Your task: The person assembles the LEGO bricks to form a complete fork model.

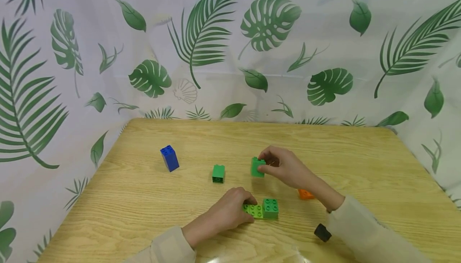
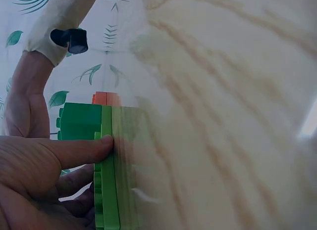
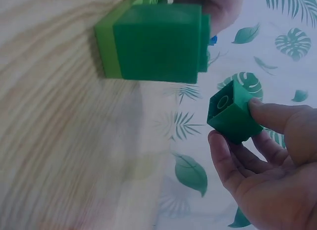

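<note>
Three green toy bricks (image 1: 218, 173), one blue toy brick (image 1: 170, 159), one orange toy brick (image 1: 305, 194) and one lime-green studded plate (image 1: 256, 211) are showing at one wood-grain tabletop (image 1: 108, 215). One left hand (image 1: 230, 210) and one right hand (image 1: 288, 169) are working, while two cream sleeves (image 1: 173, 247) and one black object (image 1: 322, 233) are also appearing.

Wood-grain table (image 1: 122, 211): blue block (image 1: 170, 159), green block (image 1: 218, 173), lime plate (image 1: 256, 211), orange block (image 1: 305, 194).

The green blocks (image 3: 239, 116) look like smooth plastic, the wood-grained table (image 1: 126, 211) glossy, the sleeves (image 1: 173, 245) matt cloth.
</note>
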Motion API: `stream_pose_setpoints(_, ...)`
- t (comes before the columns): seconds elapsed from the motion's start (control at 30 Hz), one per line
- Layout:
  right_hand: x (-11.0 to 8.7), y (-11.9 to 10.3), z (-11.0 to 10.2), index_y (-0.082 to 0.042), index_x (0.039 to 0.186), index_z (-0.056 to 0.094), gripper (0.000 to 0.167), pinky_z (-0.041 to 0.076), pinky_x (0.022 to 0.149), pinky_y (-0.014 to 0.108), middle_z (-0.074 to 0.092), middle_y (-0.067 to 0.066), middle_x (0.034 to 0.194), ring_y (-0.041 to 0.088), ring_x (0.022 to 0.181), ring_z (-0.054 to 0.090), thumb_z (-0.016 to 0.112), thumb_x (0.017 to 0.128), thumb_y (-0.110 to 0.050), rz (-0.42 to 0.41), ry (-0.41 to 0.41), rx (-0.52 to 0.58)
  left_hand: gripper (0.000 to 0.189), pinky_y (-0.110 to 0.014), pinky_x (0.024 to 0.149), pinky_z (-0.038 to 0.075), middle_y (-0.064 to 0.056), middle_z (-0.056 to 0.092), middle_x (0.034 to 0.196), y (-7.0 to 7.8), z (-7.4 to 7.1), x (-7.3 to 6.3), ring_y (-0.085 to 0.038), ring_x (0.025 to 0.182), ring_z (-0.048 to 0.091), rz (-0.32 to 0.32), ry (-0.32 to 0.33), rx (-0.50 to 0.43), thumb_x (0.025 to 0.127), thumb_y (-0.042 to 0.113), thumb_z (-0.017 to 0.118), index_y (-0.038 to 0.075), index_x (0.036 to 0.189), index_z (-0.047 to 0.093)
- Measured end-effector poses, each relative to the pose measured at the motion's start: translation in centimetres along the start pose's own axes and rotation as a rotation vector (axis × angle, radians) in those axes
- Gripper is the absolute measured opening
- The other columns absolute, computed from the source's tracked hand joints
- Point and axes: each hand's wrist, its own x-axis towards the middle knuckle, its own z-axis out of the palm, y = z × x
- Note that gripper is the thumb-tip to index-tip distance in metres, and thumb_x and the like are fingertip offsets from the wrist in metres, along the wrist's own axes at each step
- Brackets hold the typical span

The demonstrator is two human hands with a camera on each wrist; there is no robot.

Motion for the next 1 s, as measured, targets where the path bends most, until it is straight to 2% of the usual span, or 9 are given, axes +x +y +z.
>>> stream_pose_setpoints(0.27, -2.2, -1.5, -0.4, 0.000, 0.114, 0.064, 0.022, 0.057, 0.084, 0.029, 0.068, 0.007, 0.107, 0.021, 0.097, 0.067, 0.074, 0.097, -0.009, -0.015, 0.032, 0.036, 0.036, -0.025, 0.087, 0.049, 0.003, 0.068, 0.101, 0.1, -0.2, 0.0, -0.008, 0.095, 0.058, 0.015, 0.009, 0.026, 0.080, 0.015, 0.091, 0.009, 0.113, 0.078)
stream_pose_setpoints(0.63, -3.5, -2.2, -0.3, 0.007, 0.132, 0.060, 0.042, 0.057, 0.086, 0.032, 0.068, 0.015, 0.122, 0.022, 0.101, 0.067, 0.074, 0.097, -0.012, 0.028, 0.018, 0.014, 0.037, -0.026, 0.090, 0.049, 0.002, 0.068, 0.105, 0.3, -0.2, 0.0, -0.011, 0.100, 0.058, -0.023, -0.010, -0.005, 0.081, 0.015, 0.091, 0.009, 0.115, 0.077)
stream_pose_setpoints(1.0, -4.5, -2.2, 0.4, 0.007, 0.131, 0.062, 0.044, 0.058, 0.084, 0.038, 0.070, 0.010, 0.116, 0.018, 0.096, 0.066, 0.077, 0.094, -0.012, 0.006, 0.000, -0.002, 0.053, -0.028, 0.094, 0.050, -0.002, 0.068, 0.112, 0.1, 0.0, -0.2, -0.014, 0.107, 0.059, -0.029, -0.009, -0.045, 0.081, 0.015, 0.090, 0.002, 0.127, 0.067)
